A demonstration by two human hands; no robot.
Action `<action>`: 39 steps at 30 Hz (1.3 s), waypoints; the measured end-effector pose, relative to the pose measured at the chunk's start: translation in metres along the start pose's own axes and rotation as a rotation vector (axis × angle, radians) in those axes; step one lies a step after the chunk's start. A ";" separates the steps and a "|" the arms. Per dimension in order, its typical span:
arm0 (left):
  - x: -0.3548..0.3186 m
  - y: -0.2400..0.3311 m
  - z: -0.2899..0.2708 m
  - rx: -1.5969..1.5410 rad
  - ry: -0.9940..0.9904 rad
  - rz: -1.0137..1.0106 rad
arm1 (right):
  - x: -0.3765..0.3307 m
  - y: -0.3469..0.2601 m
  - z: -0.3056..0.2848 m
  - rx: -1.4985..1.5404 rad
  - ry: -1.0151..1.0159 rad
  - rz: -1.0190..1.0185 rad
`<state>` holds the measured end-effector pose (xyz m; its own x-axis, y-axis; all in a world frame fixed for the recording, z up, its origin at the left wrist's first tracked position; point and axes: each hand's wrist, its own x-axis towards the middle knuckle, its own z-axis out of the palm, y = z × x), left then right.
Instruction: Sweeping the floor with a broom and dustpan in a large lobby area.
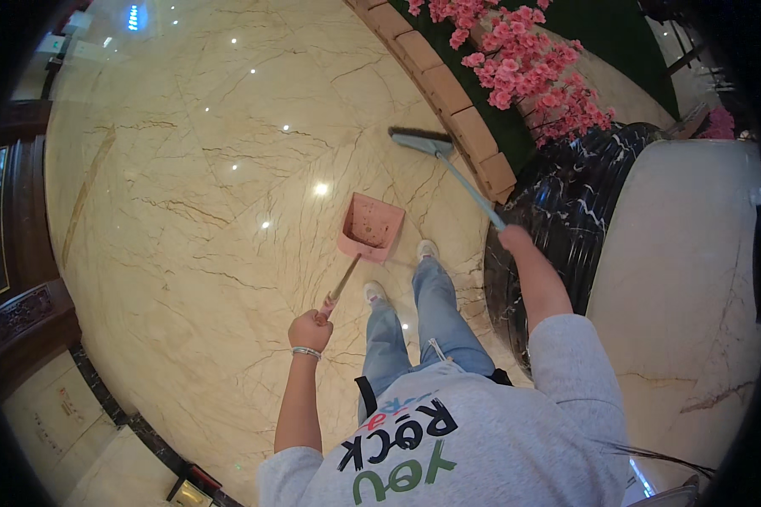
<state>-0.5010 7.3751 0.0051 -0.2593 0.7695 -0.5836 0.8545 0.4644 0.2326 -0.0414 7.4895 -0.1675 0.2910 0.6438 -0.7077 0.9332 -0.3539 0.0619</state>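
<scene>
While you stood on the marble floor (186, 211), your left hand (309, 328) had its fingers wrapped round the pink dustpan (370, 226) handle, pan flat to catch debris; your right hand (514, 239) gripped the broom (435, 148) handle, bristles set down near the brick edging (448, 93) for reach.

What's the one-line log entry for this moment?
left hand: grips pink dustpan handle | right hand: grips blue broom handle | broom head raised near brick border | floor: marble

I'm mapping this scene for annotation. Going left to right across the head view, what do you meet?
Dark wooden cabinet → left hand → pink dustpan → broom → right hand → black marble column base.
</scene>
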 end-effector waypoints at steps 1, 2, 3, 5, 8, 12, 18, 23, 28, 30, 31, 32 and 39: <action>0.002 0.004 0.002 0.018 -0.005 0.014 | 0.000 0.022 0.027 -0.013 0.047 -0.061; 0.002 0.000 0.004 0.043 -0.004 0.004 | -0.016 0.016 0.034 0.087 -0.082 0.008; 0.002 -0.003 0.005 0.040 -0.002 0.004 | -0.038 0.011 0.036 0.186 -0.207 0.084; -0.001 -0.006 0.007 0.005 0.032 0.012 | -0.077 0.003 0.039 0.259 -0.280 0.119; -0.002 -0.007 0.006 -0.023 0.020 -0.001 | -0.114 -0.001 0.033 0.275 -0.285 0.149; -0.001 -0.004 0.004 -0.018 -0.016 -0.020 | -0.120 0.002 0.031 0.203 -0.359 0.080; -0.001 0.005 0.001 0.007 -0.010 0.005 | -0.119 -0.031 0.055 -0.016 -0.502 -0.162; 0.002 0.008 0.002 0.019 -0.030 0.008 | -0.140 -0.060 0.100 0.141 -0.548 -0.278; 0.000 0.004 0.001 0.009 -0.023 0.003 | -0.201 -0.095 0.088 0.367 -0.691 -0.026; 0.001 0.004 0.001 0.010 -0.032 -0.006 | -0.215 -0.100 0.086 0.307 -0.733 -0.101; 0.002 0.005 0.000 0.011 -0.036 0.003 | -0.221 -0.101 0.086 0.216 -0.768 -0.184; 0.002 0.006 0.000 0.012 -0.039 0.011 | -0.224 -0.100 0.087 0.123 -0.802 -0.268; -0.002 -0.003 0.002 -0.002 -0.022 0.012 | -0.199 -0.050 0.051 0.683 -0.826 -0.027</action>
<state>-0.5023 7.3716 0.0037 -0.2390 0.7650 -0.5980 0.8568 0.4559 0.2409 -0.1562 7.3447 -0.0654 -0.1993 0.0896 -0.9758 0.5469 -0.8161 -0.1866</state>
